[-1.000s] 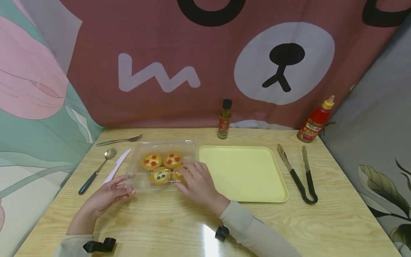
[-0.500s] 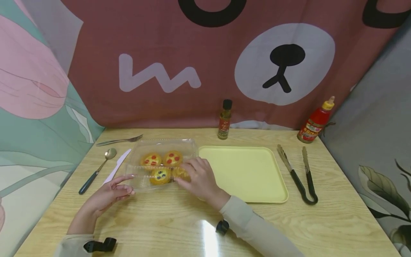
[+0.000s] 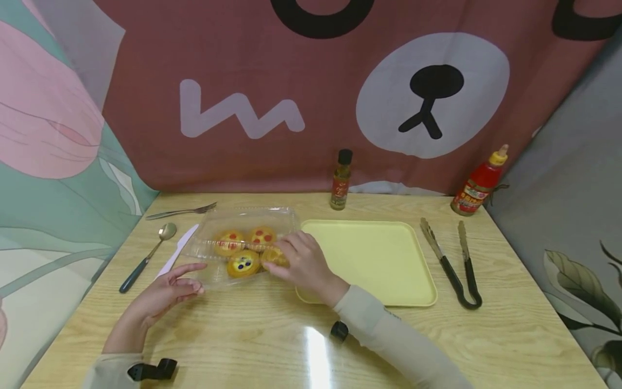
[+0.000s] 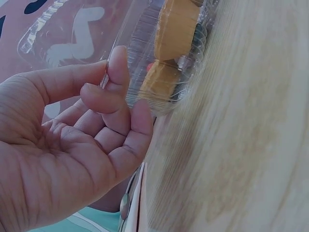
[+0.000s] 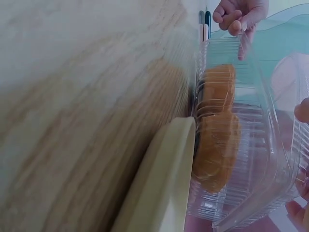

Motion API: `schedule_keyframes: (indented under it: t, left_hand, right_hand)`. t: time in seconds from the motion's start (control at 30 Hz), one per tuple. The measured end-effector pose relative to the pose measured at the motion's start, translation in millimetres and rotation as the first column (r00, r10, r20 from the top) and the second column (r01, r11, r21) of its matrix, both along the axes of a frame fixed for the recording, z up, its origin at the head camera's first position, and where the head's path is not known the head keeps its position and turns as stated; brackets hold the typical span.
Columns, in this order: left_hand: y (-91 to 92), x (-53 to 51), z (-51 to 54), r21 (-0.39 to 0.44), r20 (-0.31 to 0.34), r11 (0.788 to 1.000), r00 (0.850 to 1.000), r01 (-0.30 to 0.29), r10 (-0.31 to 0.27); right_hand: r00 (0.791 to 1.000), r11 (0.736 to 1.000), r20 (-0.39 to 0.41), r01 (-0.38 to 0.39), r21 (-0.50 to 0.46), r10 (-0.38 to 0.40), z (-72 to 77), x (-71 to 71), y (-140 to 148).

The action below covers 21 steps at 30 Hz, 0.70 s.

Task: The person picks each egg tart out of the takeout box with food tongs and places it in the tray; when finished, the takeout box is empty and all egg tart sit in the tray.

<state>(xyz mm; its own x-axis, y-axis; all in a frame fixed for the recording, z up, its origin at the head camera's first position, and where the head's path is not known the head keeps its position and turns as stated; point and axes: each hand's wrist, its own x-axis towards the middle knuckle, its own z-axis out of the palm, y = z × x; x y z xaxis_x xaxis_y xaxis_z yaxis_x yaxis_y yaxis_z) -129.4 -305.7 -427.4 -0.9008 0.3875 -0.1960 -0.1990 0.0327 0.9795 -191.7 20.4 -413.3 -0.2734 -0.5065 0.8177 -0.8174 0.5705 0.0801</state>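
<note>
Head: clear box between left hand and right hand; lid part-raised, pinched by right fingertips; four round pastries inside. Likely light, flexy, slick; hold by rim. Left wrist: left fingertips pinch box edge, pastries beyond. Right wrist: tray beside box, near fingers.

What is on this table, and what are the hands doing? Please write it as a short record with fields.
Left hand: pinches the left edge of the box
Right hand: holds the right end of the lid
Lid: partly open
Box: clear, four pastries inside
Toppings: two red, one dark blue, one mostly hidden
Left of box: fork, spoon, knife
Right of box: tray, tongs
Back: slim bottle, red bottle
</note>
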Motion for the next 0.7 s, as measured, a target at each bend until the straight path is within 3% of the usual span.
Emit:
schedule_keyframes:
  t: [0.2,0.3,0.5,0.7]
  left_hand:
    - [-2.2,0.3,-0.1,-0.014,-0.008,1.000,1.000,0.013,-0.013]
    - [-2.1,0.9,2.8,-0.037,-0.008,0.999,1.000,0.006,-0.007]
    - [-1.0,1.4,7.2,-0.072,-0.010,0.997,1.000,0.011,-0.011]
    - [-1.1,1.2,5.8,-0.065,0.005,0.997,1.000,0.029,-0.029]
  right_hand:
    - [1.000,1.000,-0.022,0.009,-0.003,-0.009,2.2,-2.2,-1.8]
    - [1.000,1.000,-0.020,-0.008,-0.029,0.007,12.9,-4.3,-1.4]
    - [0.996,0.993,0.078,-0.045,-0.105,0.053,47.1,-11.3,-0.4]
    - [0.990,0.995,0.127,-0.043,-0.095,0.055,53.9,-13.0,-0.1]
